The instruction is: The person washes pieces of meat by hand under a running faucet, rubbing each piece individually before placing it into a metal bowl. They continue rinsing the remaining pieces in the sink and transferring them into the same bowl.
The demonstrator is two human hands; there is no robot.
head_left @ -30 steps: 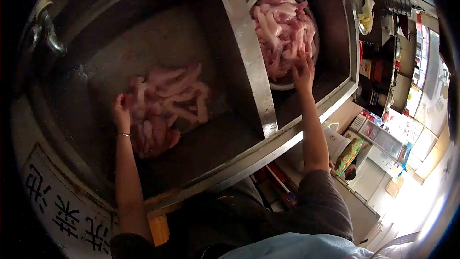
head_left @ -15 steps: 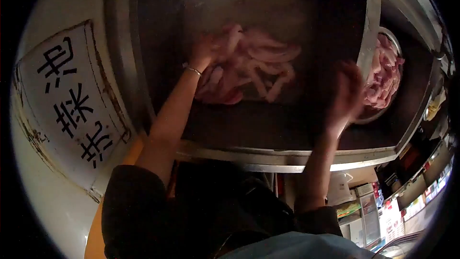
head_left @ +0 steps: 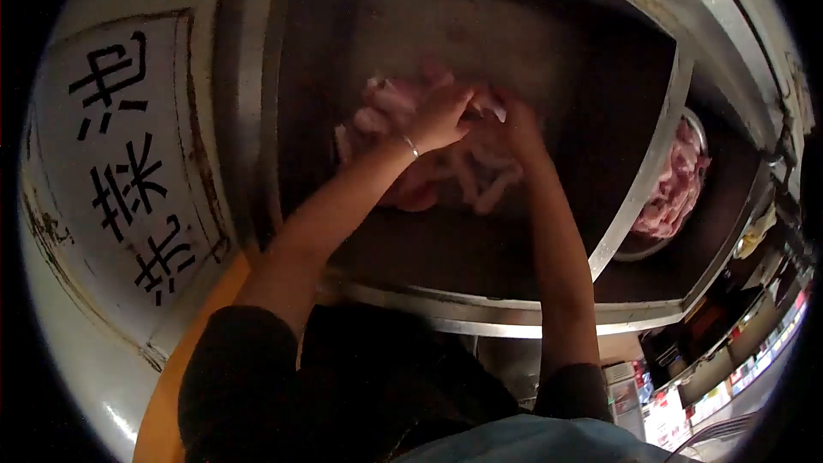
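Observation:
Inside the large metal sink, pale pink pieces of raw meat lie in a loose heap, some of them long and bent. My left hand, with a bracelet at the wrist, is closed over the heap on a small pale piece of raw meat. Opposite it, my right hand grips the same piece from the right, its fingers partly hidden in shadow. The two hands almost meet around it. More long pieces show below, between my forearms.
A metal bowl heaped with raw meat strips stands in the narrower right basin, past the steel divider. On the left wall hangs a white sign with black characters. The sink's front rim runs close to my body.
My right hand has moved left from beside the divider to the meat heap. My left hand has shifted right, and both now hold one piece. The view has turned slightly.

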